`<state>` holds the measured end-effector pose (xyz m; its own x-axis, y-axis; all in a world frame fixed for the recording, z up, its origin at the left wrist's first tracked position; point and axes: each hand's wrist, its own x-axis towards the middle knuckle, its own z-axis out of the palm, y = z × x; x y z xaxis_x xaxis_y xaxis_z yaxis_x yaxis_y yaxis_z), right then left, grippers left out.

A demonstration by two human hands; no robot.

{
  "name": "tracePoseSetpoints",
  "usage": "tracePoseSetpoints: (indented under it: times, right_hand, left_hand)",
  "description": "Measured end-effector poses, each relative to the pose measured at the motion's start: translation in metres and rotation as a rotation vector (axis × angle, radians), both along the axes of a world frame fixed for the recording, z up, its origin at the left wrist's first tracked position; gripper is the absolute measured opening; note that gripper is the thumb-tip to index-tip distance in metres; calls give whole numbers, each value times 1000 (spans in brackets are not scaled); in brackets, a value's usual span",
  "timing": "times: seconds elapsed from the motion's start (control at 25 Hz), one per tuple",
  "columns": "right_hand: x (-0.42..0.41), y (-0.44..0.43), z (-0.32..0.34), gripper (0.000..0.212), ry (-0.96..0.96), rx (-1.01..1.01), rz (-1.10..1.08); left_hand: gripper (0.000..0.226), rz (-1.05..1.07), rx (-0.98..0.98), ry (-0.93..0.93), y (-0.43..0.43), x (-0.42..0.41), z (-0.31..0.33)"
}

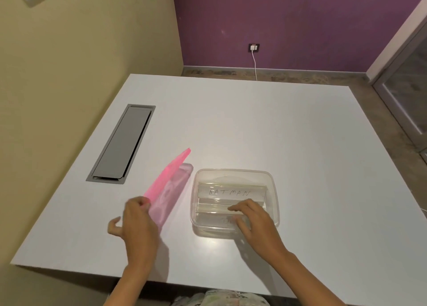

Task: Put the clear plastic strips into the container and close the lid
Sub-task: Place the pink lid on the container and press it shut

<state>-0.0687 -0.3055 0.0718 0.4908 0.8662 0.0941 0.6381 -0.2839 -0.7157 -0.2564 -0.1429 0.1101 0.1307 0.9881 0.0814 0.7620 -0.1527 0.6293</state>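
Observation:
A clear rectangular plastic container (272, 190) stands on the white table near its front edge. Several clear plastic strips (231, 193) lie inside it; the upper one bears the handwritten word BATMAN. My right hand (251, 220) reaches into the container with fingers spread, resting on the lower strips. To the left, a translucent pink lid (169, 190) is tilted up off the table, blurred by motion. My left hand (136, 222) pinches the lid's near corner between thumb and fingers.
A grey cable hatch (122, 144) is set into the white table (254, 125) at the left. A yellow wall runs along the left side. On the purple wall behind, a socket (254, 47) holds a white cable. The table's front edge lies just below my forearms.

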Motion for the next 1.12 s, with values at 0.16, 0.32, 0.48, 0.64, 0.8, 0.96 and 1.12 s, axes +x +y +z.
tracePoseSetpoints:
  times: [0.16,0.32,0.48,0.64,0.8,0.96,1.12]
  right_hand:
    - [1,14,16,24,73,121,-150]
    - [0,32,30,33,232,187,-296]
    - [4,33,34,30,363,188,-339]
    - [12,23,28,23,427,198,-463]
    - [21,-4,16,27,339,128,-609]
    - [19,-25,5,28,242,40,-746]
    - [19,-27,-4,29,227,-65,-782]
  left_hand:
    - [19,190,118,-326,16,13,49]
    - [32,158,248,-579,23,32,86]
    - [37,70,261,-639,21,50,102]
    - [31,-77,-1,-595,20,71,83]
    - [20,-168,-145,-440,24,86,51]
    - [18,-242,-180,-286,29,103,17]
    - [19,-240,-169,-176,36,117,-5]
